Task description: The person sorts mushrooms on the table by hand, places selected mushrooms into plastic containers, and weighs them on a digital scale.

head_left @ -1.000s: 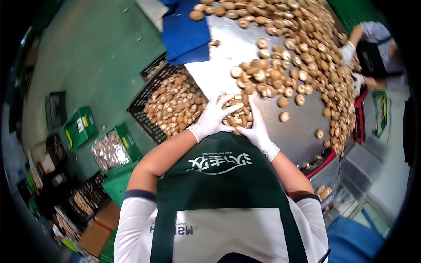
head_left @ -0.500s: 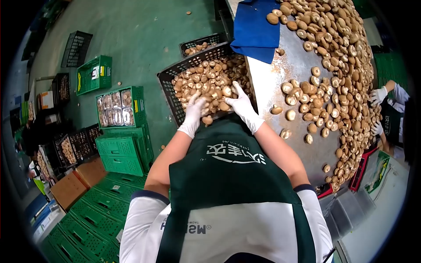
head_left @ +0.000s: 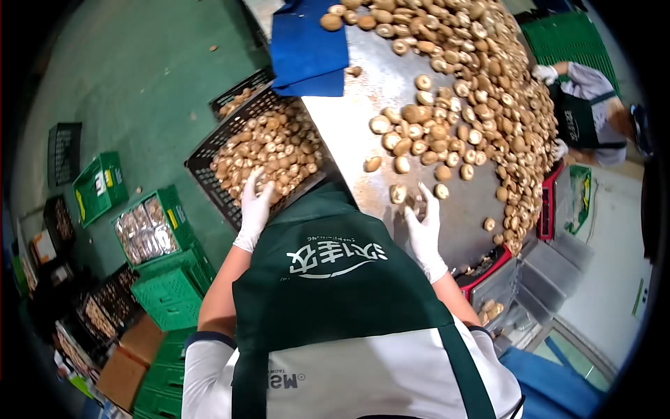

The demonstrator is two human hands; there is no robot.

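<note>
In the head view, a black plastic crate (head_left: 202, 166) full of brown shiitake mushrooms (head_left: 265, 150) leans against the metal table. My left hand (head_left: 255, 206), in a white glove, rests at the crate's near side with its fingers apart among the mushrooms. My right hand (head_left: 426, 234), also gloved, is over the table's near edge. Its fingers are spread and bent, and I see nothing held between them. Two loose mushrooms, one stem-up mushroom (head_left: 398, 193) and a smaller mushroom (head_left: 441, 191), lie close to its fingertips.
A large mushroom heap (head_left: 502, 119) covers the table's (head_left: 363, 140) right side. A blue cloth (head_left: 309, 52) hangs over its left corner. Green crates (head_left: 164, 293) and a crate of wrapped packs (head_left: 146, 230) stand at left. Across the table is a co-worker (head_left: 593, 105) with gloved hands.
My right hand has left the crate and moved right to the table. My left hand stays at the crate. The view has turned right, and the co-worker shows more fully.
</note>
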